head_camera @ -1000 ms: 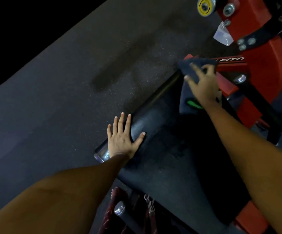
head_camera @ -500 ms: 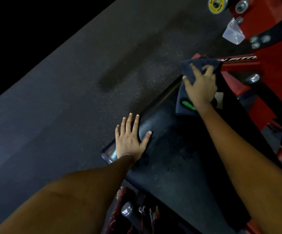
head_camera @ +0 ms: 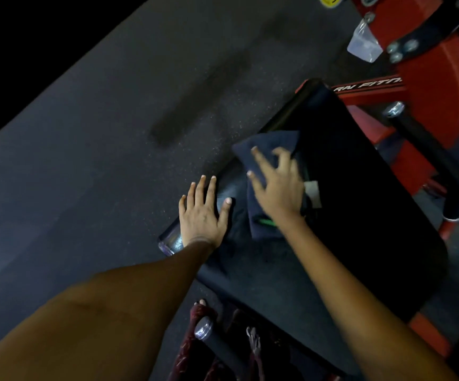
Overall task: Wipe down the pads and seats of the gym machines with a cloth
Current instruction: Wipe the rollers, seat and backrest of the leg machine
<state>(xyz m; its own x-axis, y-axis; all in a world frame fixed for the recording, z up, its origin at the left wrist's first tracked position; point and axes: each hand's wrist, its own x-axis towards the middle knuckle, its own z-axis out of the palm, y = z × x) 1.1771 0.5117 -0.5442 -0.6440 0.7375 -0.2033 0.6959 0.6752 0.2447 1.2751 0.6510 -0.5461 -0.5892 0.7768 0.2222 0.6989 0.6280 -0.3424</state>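
Note:
A long black padded seat [head_camera: 360,204] on a red machine runs from the lower middle to the upper right. A dark blue cloth [head_camera: 266,144] with a green mark and a white label lies on the pad's left half. My right hand [head_camera: 277,188] presses on the cloth with spread fingers, blurred by motion. My left hand [head_camera: 200,213] lies flat with straight fingers on the pad's near left edge, close beside the cloth.
The red machine frame [head_camera: 437,78] with bolts and a lettered bar stands at the upper right. A clear plastic tag [head_camera: 364,48] hangs from it. Dark speckled rubber floor [head_camera: 99,133] fills the left. A metal-capped bar [head_camera: 203,328] and straps sit below the pad.
My right hand has dragged the cloth down the pad from its far end toward me, ending next to my left hand. The left hand has stayed in place.

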